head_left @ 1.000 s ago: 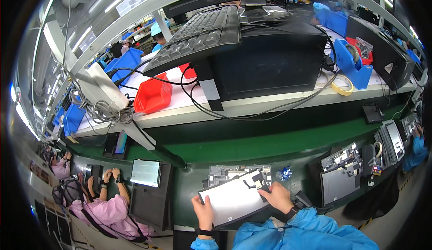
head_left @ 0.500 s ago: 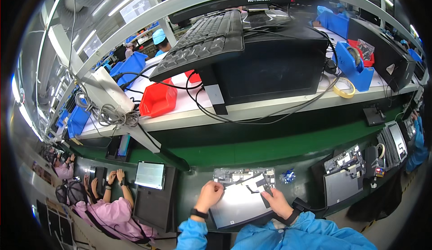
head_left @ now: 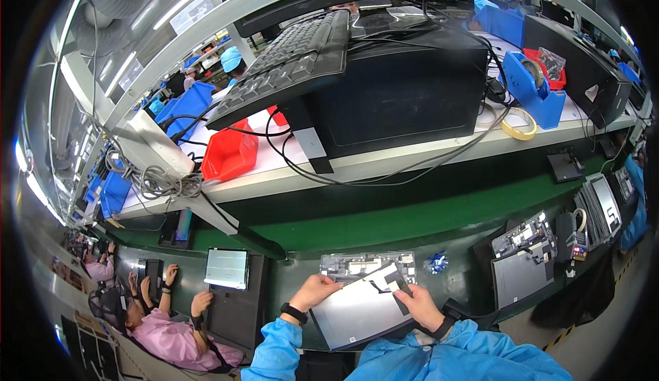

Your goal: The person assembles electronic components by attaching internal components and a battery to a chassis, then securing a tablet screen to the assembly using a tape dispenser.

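Green workbench (head_left: 412,223), both hands' grip closed on grey panel (head_left: 360,309), underside hidden

A flat grey rectangular panel (head_left: 360,305), bearing black strips at its upper right, is held tilted between the hands above the green surface (head_left: 384,226). A pale lit screen (head_left: 226,268) is seen to its left. A black monitor (head_left: 405,96) is set on the white shelf (head_left: 412,161) above.
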Motion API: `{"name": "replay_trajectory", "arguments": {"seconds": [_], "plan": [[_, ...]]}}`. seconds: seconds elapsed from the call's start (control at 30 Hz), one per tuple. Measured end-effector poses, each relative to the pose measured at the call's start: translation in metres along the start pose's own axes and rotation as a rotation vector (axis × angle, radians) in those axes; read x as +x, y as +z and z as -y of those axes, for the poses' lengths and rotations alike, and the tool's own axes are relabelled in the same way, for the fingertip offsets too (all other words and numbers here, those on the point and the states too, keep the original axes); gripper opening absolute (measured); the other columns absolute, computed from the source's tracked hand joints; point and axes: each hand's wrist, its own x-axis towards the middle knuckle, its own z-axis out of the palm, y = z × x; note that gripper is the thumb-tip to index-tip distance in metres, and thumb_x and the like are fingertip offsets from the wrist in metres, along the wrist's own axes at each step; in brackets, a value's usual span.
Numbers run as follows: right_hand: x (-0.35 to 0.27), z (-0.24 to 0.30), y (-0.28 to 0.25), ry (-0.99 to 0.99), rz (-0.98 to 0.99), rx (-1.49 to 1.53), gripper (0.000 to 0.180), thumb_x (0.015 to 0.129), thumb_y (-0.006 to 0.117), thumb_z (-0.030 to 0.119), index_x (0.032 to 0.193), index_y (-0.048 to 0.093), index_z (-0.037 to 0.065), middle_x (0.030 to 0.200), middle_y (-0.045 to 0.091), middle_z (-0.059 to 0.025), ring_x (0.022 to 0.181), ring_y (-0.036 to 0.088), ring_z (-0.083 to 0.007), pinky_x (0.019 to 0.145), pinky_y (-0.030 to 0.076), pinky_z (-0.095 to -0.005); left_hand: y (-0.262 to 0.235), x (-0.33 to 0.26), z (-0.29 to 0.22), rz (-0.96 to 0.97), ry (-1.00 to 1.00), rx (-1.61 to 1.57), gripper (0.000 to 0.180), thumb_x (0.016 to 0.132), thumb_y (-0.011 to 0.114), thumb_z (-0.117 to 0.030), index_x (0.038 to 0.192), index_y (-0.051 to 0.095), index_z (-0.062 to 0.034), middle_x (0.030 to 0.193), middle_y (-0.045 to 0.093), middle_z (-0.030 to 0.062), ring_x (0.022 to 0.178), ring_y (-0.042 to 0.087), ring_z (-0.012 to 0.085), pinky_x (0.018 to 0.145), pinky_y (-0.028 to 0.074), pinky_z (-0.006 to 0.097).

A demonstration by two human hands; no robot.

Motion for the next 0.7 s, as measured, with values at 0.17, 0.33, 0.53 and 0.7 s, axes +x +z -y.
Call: {"name": "replay_trajectory", "arguments": {"seconds": [0.17, 0.33, 0.53, 0.7], "plan": [[-0.001, 0.003, 0.002, -0.033, -0.026, -0.077, 0.024, 0.091, 0.06, 0.021, 0.099, 0.061, -0.002, 0.085, 0.064, -0.003, 0.076, 0.055, -0.0079, 0.067, 0.046, -0.0233, 0.031, -0.01, 0.001, -0.415, 0.332, 0.294, 0.025, 0.076, 0.074, -0.023, 0.076, 0.063, -0.0008, 0.08, 0.06, 0.011, 0.072, 0.059, 0.0225, 0.066, 0.048, 0.031], [0.003, -0.006, -0.001, -0.024, -0.016, -0.065, 0.024, 0.091, 0.06, 0.021, 0.097, 0.061, -0.002, 0.083, 0.064, -0.0033, 0.075, 0.054, -0.0081, 0.067, 0.045, -0.0242, 0.044, -0.01, 0.011, -0.444, 0.339, 0.153, 0.021, 0.076, 0.072, -0.017, 0.082, 0.062, 0.0003, 0.083, 0.058, 0.0123, 0.079, 0.06, 0.027, 0.072, 0.05, 0.035], [0.005, -0.009, -0.005, -0.068, -0.042, -0.127, 0.027, 0.091, 0.06, 0.024, 0.098, 0.061, -0.001, 0.081, 0.064, -0.0053, 0.074, 0.054, -0.0094, 0.067, 0.045, -0.0262, 0.041, -0.002, 0.013, -0.439, 0.429, 0.204, 0.012, 0.077, 0.067, -0.011, 0.08, 0.061, -0.0005, 0.084, 0.059, 0.013, 0.08, 0.058, 0.0291, 0.074, 0.048, 0.036], [0.007, -0.005, -0.003, -0.093, -0.027, -0.268, 0.033, 0.089, 0.062, 0.029, 0.094, 0.059, -0.004, 0.077, 0.062, -0.011, 0.07, 0.055, -0.0137, 0.062, 0.046, -0.031, 0.024, -0.02, -0.034, -0.623, 0.657, 0.784, 0.01, 0.072, 0.065, -0.003, 0.079, 0.058, -0.0041, 0.09, 0.057, 0.012, 0.09, 0.053, 0.0328, 0.077, 0.042, 0.044]]}}
